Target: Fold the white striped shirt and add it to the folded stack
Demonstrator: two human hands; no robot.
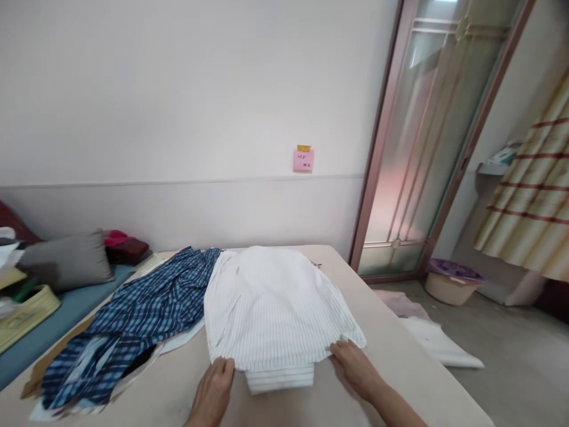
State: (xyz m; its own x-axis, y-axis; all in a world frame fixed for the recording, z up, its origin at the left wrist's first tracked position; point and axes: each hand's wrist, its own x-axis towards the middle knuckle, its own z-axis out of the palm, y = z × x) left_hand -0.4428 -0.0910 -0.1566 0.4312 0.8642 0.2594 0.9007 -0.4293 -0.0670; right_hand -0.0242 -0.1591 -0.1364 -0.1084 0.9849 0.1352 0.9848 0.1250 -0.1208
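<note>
A white shirt with thin dark stripes lies spread out on the pale bed. My left hand is closed on the near left corner of its edge. At the near right, my right hand pinches the same edge. Between the two hands, a white piece with crosswise stripes sticks out from under the shirt; whether it belongs to the shirt I cannot tell. To the left, a crumpled blue plaid shirt lies beside the white one, close to its left side.
A grey cushion and a yellow basket with things in it stand at the left. White wall rises behind the bed, with a pink note taped on. Right of the bed are white cloth, a beige tub and a glass door.
</note>
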